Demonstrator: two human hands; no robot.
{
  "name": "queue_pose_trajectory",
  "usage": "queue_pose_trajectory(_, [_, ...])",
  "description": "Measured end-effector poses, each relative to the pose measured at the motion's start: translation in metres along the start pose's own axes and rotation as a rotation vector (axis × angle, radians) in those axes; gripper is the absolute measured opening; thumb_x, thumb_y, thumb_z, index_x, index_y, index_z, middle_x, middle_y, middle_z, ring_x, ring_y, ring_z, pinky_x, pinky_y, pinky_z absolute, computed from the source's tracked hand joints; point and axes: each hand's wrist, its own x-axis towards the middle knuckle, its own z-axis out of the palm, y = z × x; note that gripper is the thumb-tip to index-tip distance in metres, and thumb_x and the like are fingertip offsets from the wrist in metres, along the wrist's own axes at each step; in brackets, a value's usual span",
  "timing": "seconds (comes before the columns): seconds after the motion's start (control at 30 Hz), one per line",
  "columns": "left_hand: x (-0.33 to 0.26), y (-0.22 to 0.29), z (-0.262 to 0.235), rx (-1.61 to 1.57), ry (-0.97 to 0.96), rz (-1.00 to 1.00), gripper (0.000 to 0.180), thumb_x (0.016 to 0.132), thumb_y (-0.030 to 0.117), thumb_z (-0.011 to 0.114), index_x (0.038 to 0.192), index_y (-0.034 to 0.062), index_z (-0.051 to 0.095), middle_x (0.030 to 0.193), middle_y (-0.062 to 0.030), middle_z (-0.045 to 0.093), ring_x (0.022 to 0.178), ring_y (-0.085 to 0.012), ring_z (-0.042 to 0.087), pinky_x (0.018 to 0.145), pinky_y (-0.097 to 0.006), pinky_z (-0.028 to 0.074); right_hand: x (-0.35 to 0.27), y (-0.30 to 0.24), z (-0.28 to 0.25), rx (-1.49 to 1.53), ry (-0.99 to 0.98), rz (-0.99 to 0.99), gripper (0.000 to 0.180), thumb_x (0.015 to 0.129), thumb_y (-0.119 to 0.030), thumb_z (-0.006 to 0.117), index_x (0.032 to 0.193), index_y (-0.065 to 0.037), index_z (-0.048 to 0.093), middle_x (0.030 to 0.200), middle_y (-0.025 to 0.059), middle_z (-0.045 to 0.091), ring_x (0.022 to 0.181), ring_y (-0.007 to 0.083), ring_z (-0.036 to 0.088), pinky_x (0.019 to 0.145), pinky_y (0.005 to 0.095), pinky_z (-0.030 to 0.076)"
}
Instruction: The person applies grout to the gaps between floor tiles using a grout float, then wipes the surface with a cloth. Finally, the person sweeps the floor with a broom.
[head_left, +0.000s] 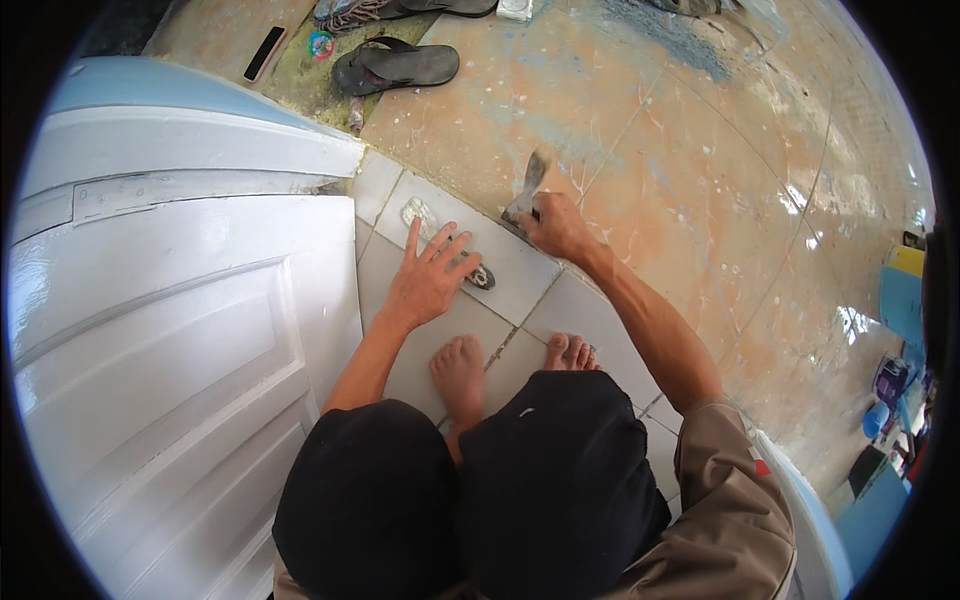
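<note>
Scraper [533,178], or what looks like one given the blur in the head view, is clasped in the right hand [560,226], well right of the white panelled door [185,340] and over the line where white tiles [585,308] meet an orange-brown floor [690,235]. Nearer the door, the left hand [422,285] is spread over an oblong tool [482,274], its fingers parted and not closed around anything. That tool, pale and mottled at one end, dark and patterned at the other, lies on the tiles right of the door. Bare feet [460,375] stand on the tiles too, right of the door. Beyond the door's far edge lie a black flip-flop [412,68] and a smartphone [264,54].
</note>
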Motion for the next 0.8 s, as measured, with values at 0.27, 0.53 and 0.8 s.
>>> queue_pose_trajectory(0.27, [0.008,-0.020,-0.016,0.081,-0.061,-0.178,0.047,0.088,0.007,0.062,0.134,0.0148,0.063,0.149,-0.0099,0.052,0.149,-0.0316,0.038,0.125,-0.067,0.014,-0.007,0.010,0.005,-0.031,0.039,0.180,0.033,0.091,-0.025,0.072,0.076,0.003,0.068,0.070,0.0276,0.066,0.069,0.0481,0.068,0.065,0.0499,0.054])
queue_pose_trajectory(0.53, [0.038,0.011,-0.013,-0.234,0.237,-0.213,0.053,0.085,0.012,0.064,0.138,0.0095,0.063,0.148,-0.0135,0.053,0.145,-0.0327,0.043,0.125,-0.064,0.016,0.030,0.052,-0.132,0.386,0.453,0.424,0.033,0.093,-0.026,0.074,0.084,0.005,0.073,0.062,0.0091,0.067,0.051,0.0144,0.061,0.049,0.0314,0.046])
queue_pose_trajectory(0.8, [0.080,0.111,0.027,-0.737,0.125,0.302,0.049,0.083,0.017,0.071,0.131,0.0064,0.065,0.137,-0.0188,0.057,0.132,-0.0369,0.053,0.119,-0.059,0.033,0.024,-0.025,-0.213,-0.023,0.058,0.572,0.037,0.097,-0.032,0.070,0.085,0.004,0.071,0.064,0.0075,0.066,0.052,0.0130,0.059,0.048,0.0337,0.047])
